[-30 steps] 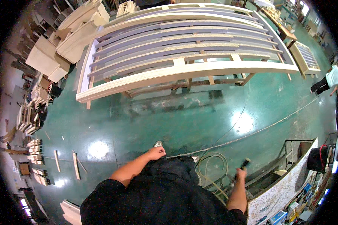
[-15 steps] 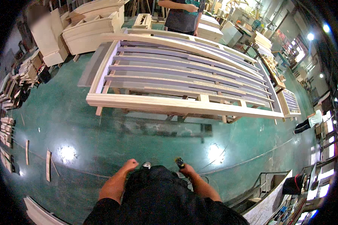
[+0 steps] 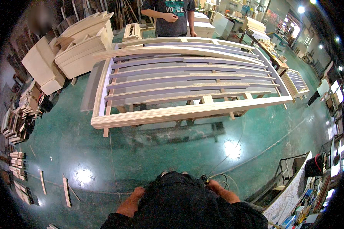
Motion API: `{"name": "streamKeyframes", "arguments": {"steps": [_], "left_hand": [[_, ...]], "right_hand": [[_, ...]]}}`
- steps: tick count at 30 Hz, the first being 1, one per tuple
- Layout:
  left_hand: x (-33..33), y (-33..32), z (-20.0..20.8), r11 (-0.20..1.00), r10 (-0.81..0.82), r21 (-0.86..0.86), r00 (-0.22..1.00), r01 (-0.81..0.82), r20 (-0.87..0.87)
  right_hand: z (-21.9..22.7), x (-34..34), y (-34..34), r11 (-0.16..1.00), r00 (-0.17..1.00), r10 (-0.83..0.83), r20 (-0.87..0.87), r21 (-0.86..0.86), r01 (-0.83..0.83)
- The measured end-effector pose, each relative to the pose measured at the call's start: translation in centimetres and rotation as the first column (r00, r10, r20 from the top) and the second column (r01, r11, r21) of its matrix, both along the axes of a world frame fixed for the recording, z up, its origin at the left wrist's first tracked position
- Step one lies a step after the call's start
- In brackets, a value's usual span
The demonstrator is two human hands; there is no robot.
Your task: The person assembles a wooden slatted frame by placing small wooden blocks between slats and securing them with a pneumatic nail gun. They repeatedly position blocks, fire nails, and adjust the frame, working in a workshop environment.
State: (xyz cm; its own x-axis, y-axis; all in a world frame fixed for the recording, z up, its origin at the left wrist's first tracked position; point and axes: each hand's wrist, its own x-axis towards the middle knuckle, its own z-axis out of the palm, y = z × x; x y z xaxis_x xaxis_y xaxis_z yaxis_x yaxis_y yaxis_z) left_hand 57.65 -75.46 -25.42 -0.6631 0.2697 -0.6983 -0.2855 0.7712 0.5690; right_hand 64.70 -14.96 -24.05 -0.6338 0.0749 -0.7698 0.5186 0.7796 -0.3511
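R hand (image 3: pixel 215 185) wrapped round a small dark tool (image 3: pixel 205 179), held low by the R thigh; tool type n/c at this size. L hand (image 3: pixel 139 191) hangs by the L side, nothing seen in it; can't tell if its fingers are together or apart. Hose coil (image 3: pixel 233 182) on floor just beyond R hand; can't tell if it joins the tool.

Frame (image 3: pixel 195 115) lies flat on low supports ahead, well apart from both hands. Progress, as far as shown: outer rails on all 4 sides in place, slats (image 3: pixel 172 79) run lengthwise inside, approx. parallel, short blocks (image 3: pixel 207 100) set betw. front rail & nearest slat. Looks mostly laid out; whether joints are fixed, can't tell. Not squared away: a long strip (image 3: pixel 172 50) lies askew over the far slats, L end poking past the frame.

Co-worker (image 3: pixel 174 21) stands at far side, 1 hand near the rail. Loose sticks (image 3: pixel 67 192) on floor, L.
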Motion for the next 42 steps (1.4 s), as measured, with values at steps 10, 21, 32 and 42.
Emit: {"name": "streamKeyframes", "arguments": {"steps": [10, 21, 32, 42], "left_hand": [[-6.9, 1.9, 4.6, 0.962, 0.1, 0.261, 0.993, -0.083, -0.054], [-0.5, 11.5, 5.0, 1.0, -0.03, 0.004, 0.996, 0.03, -0.086], [1.0, 11.9, 7.8, 0.971, 0.165, 0.195, 0.977, -0.136, -0.137], [-0.6, 20.8, 22.9, 0.727, 0.267, 0.645, 0.962, -0.237, 0.053]], "right_hand": [[0.3, -0.9, -6.3, 0.998, 0.997, 0.066, 0.04, 0.01, -0.066], [3.3, 8.7, -0.6, 0.997, 0.992, 0.075, -0.103, -0.029, -0.078], [5.2, 11.0, 0.5, 0.997, 0.984, -0.065, -0.168, 0.019, 0.069], [30.7, -9.4, -14.4, 0.572, 0.895, -0.446, -0.023, -0.776, 0.265]]}}
